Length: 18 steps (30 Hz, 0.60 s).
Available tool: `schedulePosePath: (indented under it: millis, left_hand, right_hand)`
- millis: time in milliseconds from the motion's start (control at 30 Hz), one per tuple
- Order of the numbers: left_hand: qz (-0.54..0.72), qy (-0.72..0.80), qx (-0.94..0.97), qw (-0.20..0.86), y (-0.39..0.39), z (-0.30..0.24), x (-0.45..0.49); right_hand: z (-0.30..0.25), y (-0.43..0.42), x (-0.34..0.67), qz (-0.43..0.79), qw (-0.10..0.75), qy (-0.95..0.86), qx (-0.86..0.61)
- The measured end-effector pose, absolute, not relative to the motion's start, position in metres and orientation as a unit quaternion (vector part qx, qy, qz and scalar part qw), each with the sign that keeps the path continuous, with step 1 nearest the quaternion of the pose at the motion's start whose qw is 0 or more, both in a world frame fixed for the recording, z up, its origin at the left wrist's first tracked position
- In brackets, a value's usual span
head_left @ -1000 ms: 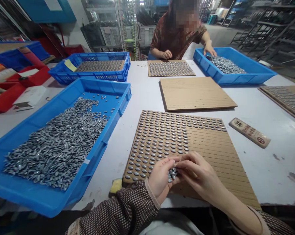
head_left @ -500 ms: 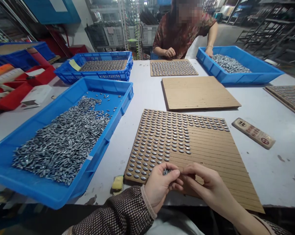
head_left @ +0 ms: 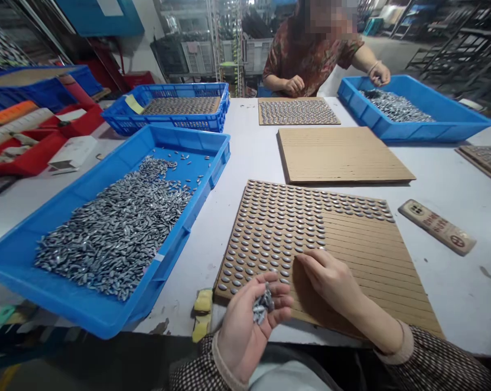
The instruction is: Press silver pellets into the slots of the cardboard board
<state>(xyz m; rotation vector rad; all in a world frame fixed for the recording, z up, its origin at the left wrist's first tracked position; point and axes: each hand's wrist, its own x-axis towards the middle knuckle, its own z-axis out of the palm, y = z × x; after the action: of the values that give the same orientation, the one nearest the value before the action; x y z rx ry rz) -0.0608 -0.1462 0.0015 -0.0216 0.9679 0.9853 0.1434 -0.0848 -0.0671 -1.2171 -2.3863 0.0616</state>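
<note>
My left hand (head_left: 249, 320) is cupped palm-up at the table's front edge, holding a small heap of grey, spindle-shaped metal pieces (head_left: 263, 305). My right hand (head_left: 330, 277) is lowered over the grooved cardboard sheet (head_left: 367, 255), its thumb and fingers pinched together beside the rows. Whatever lies between those fingertips is hidden. Matching metal pieces (head_left: 278, 222) sit in rows along the sheet's left side and far edge; bare grooves show at the right and front. To the left, a blue tray (head_left: 210, 142) contains a large loose pile of the same pieces.
Beyond the sheet lies a cardboard stack (head_left: 343, 155). A printed tag-shaped block (head_left: 436, 225) rests at right, yellow foam blocks (head_left: 202, 312) at the front edge. Opposite, a co-worker (head_left: 310, 60) has a hand over another blue tray (head_left: 465, 122). A blue basket (head_left: 167, 125) stands back left.
My hands have parted. The left has drawn back and opened its palm upward, showing the pieces; the right has reached forward onto the sheet. The co-worker's hand has risen from the far tray.
</note>
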Motion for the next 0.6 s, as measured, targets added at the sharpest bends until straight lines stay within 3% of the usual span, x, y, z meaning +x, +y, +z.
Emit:
schedulePosePath:
  millis: [433, 600]
  left_hand:
    - [0.393, 0.432, 0.058, 0.810, -0.165, -0.017, -0.033]
    - [0.411, 0.434, 0.042, 0.801, -0.164, -0.015, -0.031]
  right_hand:
    - [-0.057, -0.082, 0.140, -0.009, 0.171, -0.884, -0.436]
    - [-0.047, -0.088, 0.146, 0.094, 0.242, -0.849, -0.461]
